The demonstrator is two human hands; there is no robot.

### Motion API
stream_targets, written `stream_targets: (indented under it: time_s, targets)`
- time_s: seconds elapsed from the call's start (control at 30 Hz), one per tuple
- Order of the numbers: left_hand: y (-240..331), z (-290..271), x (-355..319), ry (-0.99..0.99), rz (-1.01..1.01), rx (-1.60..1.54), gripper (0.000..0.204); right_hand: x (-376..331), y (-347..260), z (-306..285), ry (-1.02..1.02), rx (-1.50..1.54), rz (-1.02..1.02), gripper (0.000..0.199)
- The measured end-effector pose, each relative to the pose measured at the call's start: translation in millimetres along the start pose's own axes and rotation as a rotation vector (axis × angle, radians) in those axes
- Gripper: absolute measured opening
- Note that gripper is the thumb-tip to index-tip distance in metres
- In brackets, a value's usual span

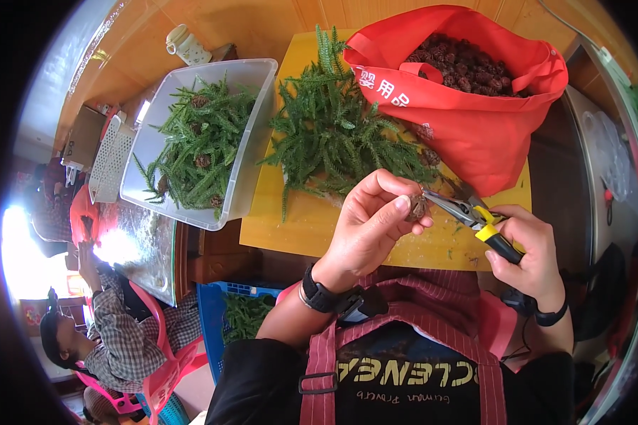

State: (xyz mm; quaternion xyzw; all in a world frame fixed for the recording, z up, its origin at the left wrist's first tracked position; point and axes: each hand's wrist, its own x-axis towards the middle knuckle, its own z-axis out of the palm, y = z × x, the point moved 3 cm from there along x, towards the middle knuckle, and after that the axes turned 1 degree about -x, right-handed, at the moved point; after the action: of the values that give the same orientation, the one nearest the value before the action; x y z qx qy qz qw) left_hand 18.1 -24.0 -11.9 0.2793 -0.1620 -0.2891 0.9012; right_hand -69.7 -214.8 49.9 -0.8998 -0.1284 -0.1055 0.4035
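Note:
My left hand (377, 225) pinches a small brown pine cone (416, 207) between thumb and fingers, above the near part of the yellow table. My right hand (528, 249) is closed round the black and yellow handles of a pair of pliers (468, 211). Their jaws point left and meet the top of the cone; whether they grip a wire there is too small to tell. Just beyond my hands lies a heap of green artificial pine sprigs (333, 134). Loose pine cones (429, 157) rest at its right side.
A red bag (468, 134) full of pine cones stands at the far right of the yellow table (276, 230). Left of the sprigs, a clear plastic bin (252, 166) holds sprigs with cones. A blue basket (211, 312) sits below. Another person (131, 333) sits at the left.

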Motion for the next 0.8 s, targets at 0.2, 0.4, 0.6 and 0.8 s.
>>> stream_targets:
  time_s: [0.2, 0.4, 0.6, 0.8]
  targets:
    - [1.8, -2.2, 0.0, -0.016, 0.0, 0.019, 0.012, 3.7, -0.7, 0.6, 0.013, -0.063, -0.01, 0.014]
    - [4.6, -3.5, 0.1, -0.015, -0.003, 0.035, 0.012, 6.3, -1.1, 1.0, 0.026, -0.056, -0.07, 0.014]
    - [6.8, -3.9, -1.2, -0.001, 0.014, 0.052, 0.011, 6.7, -2.1, 2.1, -0.04, -0.08, -0.05, 0.017]
    - [7.9, -4.3, 2.0, 0.015, 0.075, 0.125, 0.01, 4.8, -1.4, 7.9, -0.019, -0.077, -0.043, 0.015]
